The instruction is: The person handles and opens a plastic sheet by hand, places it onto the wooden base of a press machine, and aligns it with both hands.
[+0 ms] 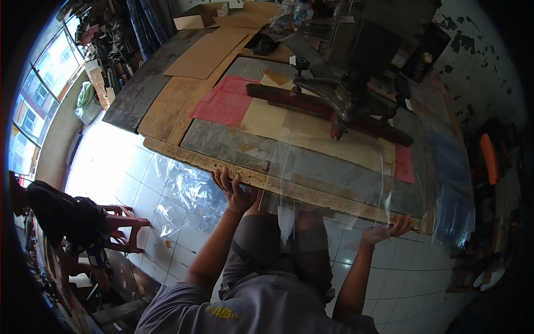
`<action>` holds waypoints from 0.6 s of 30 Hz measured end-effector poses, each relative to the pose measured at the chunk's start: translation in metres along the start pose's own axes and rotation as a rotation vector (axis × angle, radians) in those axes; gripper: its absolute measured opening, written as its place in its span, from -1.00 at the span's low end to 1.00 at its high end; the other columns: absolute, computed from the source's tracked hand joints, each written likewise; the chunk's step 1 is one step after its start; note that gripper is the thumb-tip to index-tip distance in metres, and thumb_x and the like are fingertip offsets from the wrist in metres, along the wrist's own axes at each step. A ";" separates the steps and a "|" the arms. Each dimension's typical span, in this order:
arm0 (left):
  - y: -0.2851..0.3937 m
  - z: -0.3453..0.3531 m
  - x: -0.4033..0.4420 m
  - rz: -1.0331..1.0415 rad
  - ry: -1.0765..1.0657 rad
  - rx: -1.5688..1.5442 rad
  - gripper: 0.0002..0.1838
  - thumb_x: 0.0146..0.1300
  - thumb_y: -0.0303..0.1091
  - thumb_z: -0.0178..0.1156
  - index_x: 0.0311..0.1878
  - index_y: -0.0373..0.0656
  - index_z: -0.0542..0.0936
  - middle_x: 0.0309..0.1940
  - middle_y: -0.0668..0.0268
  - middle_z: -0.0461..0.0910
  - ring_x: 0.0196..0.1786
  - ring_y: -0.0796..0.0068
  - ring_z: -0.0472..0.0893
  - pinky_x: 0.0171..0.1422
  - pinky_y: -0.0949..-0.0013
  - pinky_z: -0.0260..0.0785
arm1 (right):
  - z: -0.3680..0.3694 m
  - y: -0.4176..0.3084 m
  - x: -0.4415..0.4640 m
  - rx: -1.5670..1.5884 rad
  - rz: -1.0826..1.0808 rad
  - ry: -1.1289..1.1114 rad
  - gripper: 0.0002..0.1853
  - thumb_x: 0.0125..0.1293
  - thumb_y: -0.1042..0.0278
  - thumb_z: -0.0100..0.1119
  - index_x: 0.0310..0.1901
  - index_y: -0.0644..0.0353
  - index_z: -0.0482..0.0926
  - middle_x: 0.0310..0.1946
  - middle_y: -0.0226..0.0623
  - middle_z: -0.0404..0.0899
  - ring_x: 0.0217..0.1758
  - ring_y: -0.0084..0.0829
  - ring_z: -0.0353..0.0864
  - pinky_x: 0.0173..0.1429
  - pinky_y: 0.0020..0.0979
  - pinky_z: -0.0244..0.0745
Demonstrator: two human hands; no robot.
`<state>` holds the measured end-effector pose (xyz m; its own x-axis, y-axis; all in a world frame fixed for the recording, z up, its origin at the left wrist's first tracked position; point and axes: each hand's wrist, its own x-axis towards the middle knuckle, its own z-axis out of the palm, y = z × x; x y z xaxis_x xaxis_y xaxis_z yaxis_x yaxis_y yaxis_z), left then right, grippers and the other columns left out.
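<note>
Daylight poured through the paned window (38,89) onto white floor tiles (133,172), near a red stool (127,225).

A dark red bar (281,96) blocks passage across the table (167,114)

1. A grey shirt (261,306) is worn.
2. Its front is marked with a yellow print (222,313).
3. The upper arms are partly covered by short sleeves (181,295).
4. Dark grey shorts (253,242) are worn below.
</note>
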<state>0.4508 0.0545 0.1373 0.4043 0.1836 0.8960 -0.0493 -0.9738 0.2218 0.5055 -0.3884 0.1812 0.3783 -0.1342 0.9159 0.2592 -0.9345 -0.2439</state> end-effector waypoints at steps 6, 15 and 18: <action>0.000 0.000 0.000 0.002 -0.004 0.006 -0.09 0.16 -0.10 0.44 0.48 -0.01 0.13 0.54 -0.21 0.05 0.63 -0.43 -0.05 0.60 -0.57 -0.27 | 0.001 0.002 -0.002 0.010 0.011 0.005 -0.34 0.69 -0.10 -0.52 0.36 0.33 0.38 0.56 0.06 0.18 0.71 0.19 -0.12 0.66 0.31 -0.18; -0.001 0.001 0.000 0.005 0.018 0.010 -0.15 0.16 -0.09 0.43 0.43 -0.02 0.18 0.51 -0.19 0.09 0.62 -0.42 -0.02 0.61 -0.55 -0.25 | 0.000 0.000 0.001 -0.001 -0.016 0.004 -0.32 0.69 -0.09 -0.53 0.34 0.36 0.39 0.55 0.07 0.19 0.70 0.20 -0.12 0.66 0.32 -0.17; -0.001 0.001 0.000 0.011 0.008 0.012 -0.11 0.17 -0.11 0.42 0.47 -0.03 0.13 0.53 -0.21 0.07 0.62 -0.42 -0.03 0.60 -0.56 -0.27 | 0.000 -0.002 0.002 -0.005 -0.026 0.007 -0.32 0.69 -0.09 -0.53 0.33 0.37 0.39 0.55 0.08 0.19 0.70 0.20 -0.11 0.66 0.32 -0.17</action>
<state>0.4518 0.0550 0.1372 0.3967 0.1736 0.9014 -0.0429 -0.9774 0.2071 0.5059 -0.3871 0.1839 0.3653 -0.1117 0.9242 0.2648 -0.9393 -0.2182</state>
